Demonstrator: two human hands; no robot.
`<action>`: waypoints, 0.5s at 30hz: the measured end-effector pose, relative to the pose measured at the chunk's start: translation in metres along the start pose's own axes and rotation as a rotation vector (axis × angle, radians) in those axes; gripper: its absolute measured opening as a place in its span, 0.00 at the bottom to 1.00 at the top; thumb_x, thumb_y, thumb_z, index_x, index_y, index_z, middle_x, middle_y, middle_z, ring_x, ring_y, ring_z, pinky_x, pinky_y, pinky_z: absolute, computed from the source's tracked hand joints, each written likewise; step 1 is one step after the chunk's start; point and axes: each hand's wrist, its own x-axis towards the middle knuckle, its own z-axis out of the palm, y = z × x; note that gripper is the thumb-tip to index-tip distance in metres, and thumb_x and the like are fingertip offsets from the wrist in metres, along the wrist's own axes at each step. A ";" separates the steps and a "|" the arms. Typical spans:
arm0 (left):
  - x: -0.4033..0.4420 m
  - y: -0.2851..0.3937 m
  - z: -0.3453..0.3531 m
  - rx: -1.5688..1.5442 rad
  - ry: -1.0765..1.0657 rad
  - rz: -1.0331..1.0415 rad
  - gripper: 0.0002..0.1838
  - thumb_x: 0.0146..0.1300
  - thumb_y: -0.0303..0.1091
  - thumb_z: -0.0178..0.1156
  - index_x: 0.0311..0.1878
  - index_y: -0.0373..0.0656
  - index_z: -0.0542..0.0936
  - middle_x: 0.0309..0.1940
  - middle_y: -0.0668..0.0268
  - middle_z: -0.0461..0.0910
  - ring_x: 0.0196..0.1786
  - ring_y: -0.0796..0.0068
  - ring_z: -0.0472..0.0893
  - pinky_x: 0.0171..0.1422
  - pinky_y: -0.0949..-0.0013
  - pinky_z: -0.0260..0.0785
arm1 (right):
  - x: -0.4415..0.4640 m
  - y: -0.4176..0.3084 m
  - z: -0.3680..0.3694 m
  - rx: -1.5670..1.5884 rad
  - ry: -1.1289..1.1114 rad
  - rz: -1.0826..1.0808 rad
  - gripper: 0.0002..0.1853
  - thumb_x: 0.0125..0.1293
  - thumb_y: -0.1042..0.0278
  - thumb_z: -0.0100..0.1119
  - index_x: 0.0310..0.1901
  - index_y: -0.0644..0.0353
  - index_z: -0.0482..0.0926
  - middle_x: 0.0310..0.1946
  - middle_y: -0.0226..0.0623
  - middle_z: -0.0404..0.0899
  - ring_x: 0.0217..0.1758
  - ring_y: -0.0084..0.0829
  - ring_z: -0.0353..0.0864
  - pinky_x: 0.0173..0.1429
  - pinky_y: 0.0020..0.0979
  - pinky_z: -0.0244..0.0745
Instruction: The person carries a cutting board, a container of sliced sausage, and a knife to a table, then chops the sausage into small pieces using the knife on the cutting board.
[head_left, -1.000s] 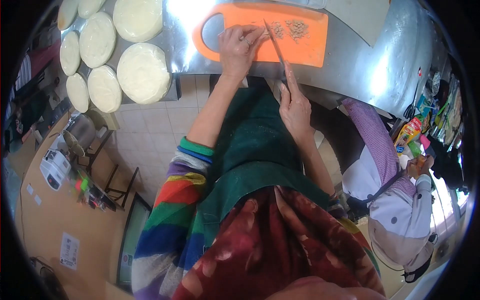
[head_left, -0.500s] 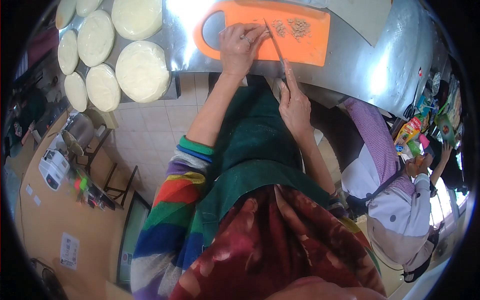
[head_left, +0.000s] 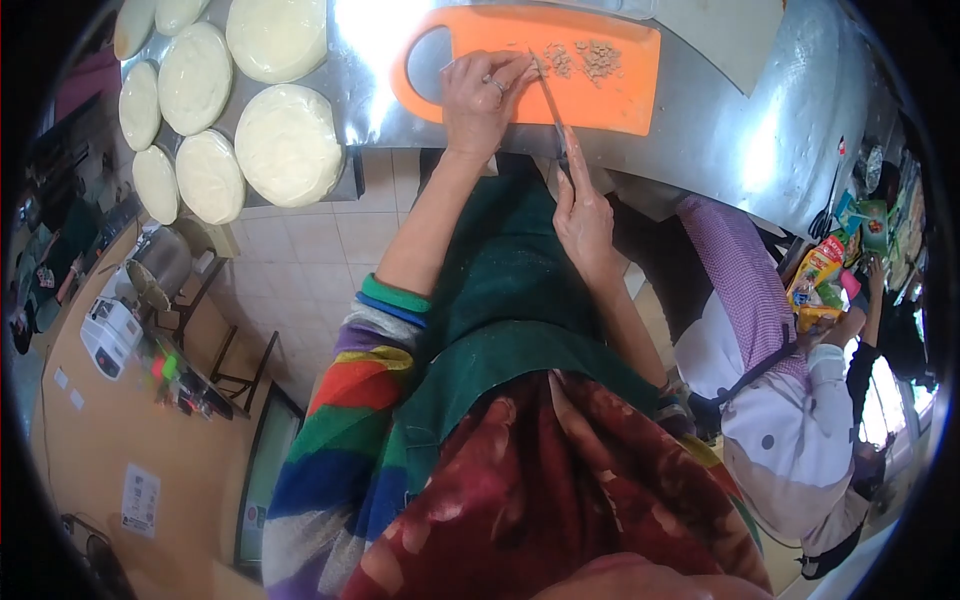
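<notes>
An orange cutting board with a handle hole lies on the metal table. My left hand, wearing a ring, rests over its left part, with fingers pinched beside the blade. Whatever is between those fingertips is too small to make out. My right hand is closed on the handle of a knife, the index finger stretched along it. The blade slants up and left across the board, its tip close to my left fingertips. To its right lie small piles of chopped brown pieces.
Several round pale dough discs sit on a tray at the left. A pale sheet lies at the table's upper right. Scissors and bright packets are at the right, near a person in a white top.
The knife has shifted slightly down toward me, with my right hand. My left hand stays almost in place. The person at the right has lowered their hands and leaned a little.
</notes>
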 end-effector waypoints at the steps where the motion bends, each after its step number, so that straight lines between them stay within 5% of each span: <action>1: -0.001 0.001 0.000 -0.001 0.002 0.002 0.15 0.57 0.35 0.73 0.50 0.56 0.87 0.42 0.75 0.84 0.46 0.70 0.80 0.55 0.62 0.65 | 0.001 -0.002 -0.003 -0.017 -0.021 0.032 0.32 0.76 0.68 0.48 0.79 0.36 0.55 0.58 0.50 0.80 0.53 0.57 0.82 0.53 0.50 0.78; 15: -0.004 0.002 -0.003 0.068 -0.032 0.044 0.22 0.55 0.31 0.72 0.55 0.58 0.86 0.46 0.76 0.83 0.48 0.69 0.79 0.57 0.61 0.65 | 0.008 0.006 0.002 -0.013 0.101 -0.119 0.32 0.76 0.69 0.47 0.78 0.35 0.55 0.59 0.46 0.80 0.53 0.57 0.82 0.55 0.50 0.79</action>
